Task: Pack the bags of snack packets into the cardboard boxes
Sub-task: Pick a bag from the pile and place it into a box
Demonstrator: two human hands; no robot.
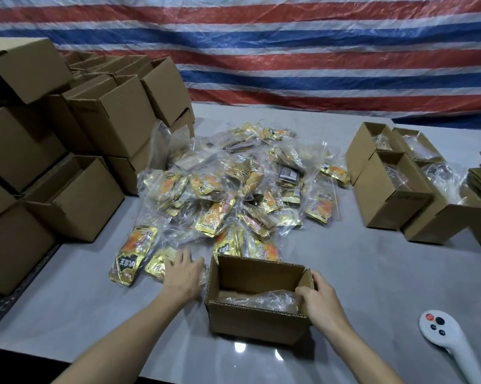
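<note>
A white handheld remote [445,338] lies on the grey table [372,273]; striped tarpaulin [289,51] behind.

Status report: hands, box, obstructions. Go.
Left hand open on bagged packets. Right hand grips open box end, clear bag inside. Nothing blocking.

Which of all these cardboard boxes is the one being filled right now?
Start at the heap of gold snack bags mid-table, then come toward the near edge. The open box there stands alone, apart from the stacks, with the right hand gripping its end.
</note>
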